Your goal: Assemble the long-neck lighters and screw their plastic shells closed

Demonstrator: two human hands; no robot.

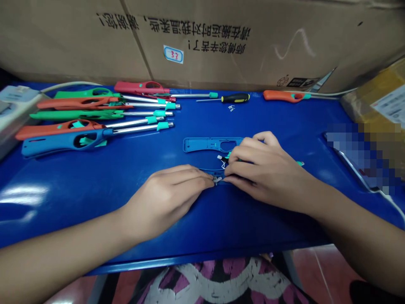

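Blue plastic lighter halves (199, 145) lie unjoined; my left hand (171, 190) and right hand (270, 171) curl nearly closed, grip unclear.

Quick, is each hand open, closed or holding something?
Left hand: fingertips at the small whitish part; grip cannot be told.
Right hand: fingers curled beside that part; grip cannot be told.

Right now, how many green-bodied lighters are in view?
2, both at left: one green lighter behind the rear orange lighter, the other green lighter between that and the front orange lighter.
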